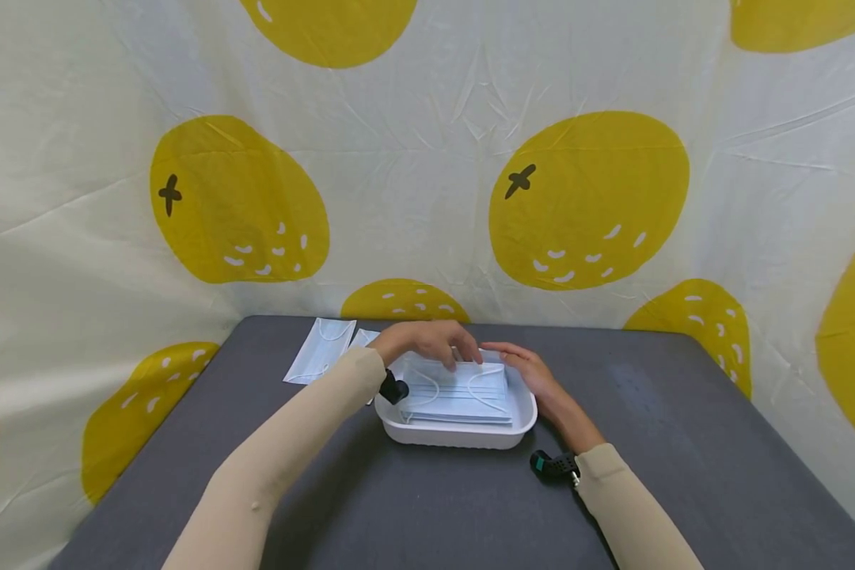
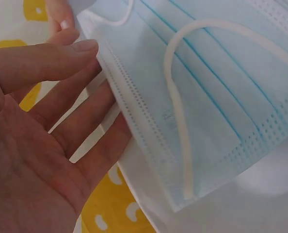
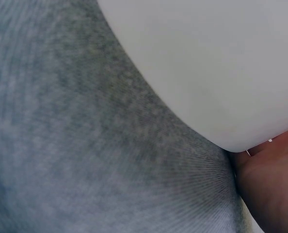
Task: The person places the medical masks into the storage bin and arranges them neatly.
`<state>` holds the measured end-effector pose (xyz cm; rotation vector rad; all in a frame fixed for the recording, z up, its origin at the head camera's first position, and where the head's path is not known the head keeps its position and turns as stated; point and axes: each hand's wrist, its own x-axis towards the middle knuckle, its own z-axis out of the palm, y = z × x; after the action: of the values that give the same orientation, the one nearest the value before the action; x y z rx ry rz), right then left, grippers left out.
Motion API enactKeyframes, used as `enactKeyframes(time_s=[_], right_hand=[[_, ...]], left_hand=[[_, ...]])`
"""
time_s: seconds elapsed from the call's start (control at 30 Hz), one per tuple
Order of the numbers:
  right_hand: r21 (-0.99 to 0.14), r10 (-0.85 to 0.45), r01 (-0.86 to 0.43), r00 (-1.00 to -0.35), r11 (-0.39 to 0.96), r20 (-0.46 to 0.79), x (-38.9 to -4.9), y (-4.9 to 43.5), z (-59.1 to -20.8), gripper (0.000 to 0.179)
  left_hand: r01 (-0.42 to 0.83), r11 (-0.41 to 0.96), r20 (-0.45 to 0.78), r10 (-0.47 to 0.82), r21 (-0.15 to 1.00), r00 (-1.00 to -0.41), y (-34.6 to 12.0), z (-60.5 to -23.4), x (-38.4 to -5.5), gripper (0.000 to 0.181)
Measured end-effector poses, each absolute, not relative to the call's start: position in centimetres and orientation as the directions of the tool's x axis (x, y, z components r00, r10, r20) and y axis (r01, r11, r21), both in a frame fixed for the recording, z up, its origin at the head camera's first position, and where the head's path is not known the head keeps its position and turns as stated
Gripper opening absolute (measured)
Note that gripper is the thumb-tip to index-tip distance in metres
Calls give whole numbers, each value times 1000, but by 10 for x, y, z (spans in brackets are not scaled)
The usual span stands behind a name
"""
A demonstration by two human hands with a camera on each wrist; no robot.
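A white tray (image 1: 456,436) with rounded corners stands on the table and holds a stack of pale blue face masks (image 1: 459,408) with white ear loops. Over the tray's far part reaches my left hand (image 1: 436,342). In the left wrist view its fingers (image 2: 88,114) extend to the edge of the top mask (image 2: 149,97), some tips hidden by it, while the thumb stays apart from the mask. My right hand (image 1: 530,372) lies against the tray's right far side with its fingers stretched along the rim. The right wrist view has the tray's outer wall (image 3: 207,63) beside that hand.
Left of the tray, a loose mask (image 1: 321,351) lies on the dark grey table (image 1: 648,427). Part of another mask (image 1: 364,338) shows behind my left forearm. A white curtain (image 1: 413,198) with yellow fruit prints hangs along the table's far edge.
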<state>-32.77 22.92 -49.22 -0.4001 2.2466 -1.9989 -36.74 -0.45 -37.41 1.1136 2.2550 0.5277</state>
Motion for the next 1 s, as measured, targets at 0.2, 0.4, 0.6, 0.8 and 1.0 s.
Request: enactKeyframes(time_s=[0.2,0.4,0.6,0.8,1.0], right_hand=[[-990,-271,-118,-958,76,94,-329,229,-493,42],[-988,-271,-135,-956,75,111,-330,230,-494,41],[-987,-288,-149,-950,65,124,-329,230,-495,41],[-986,-280,-144,-953,86,115,-329,231,-494,40],[-987,-292,-143,-949,71,116,-329,231,-496,41]], left_hand=[[604,548,-241,823,578,-515,-9,-372,-364,44],[619,513,-152,828,594,-540,-16,-373,-359,41],[568,489,-72,796,662,-601,-32,-375,-349,36],[552,426,40,765,717,-643,-54,-380,-340,37],[519,405,157,655,753,-739,-81,-392,-328,33]])
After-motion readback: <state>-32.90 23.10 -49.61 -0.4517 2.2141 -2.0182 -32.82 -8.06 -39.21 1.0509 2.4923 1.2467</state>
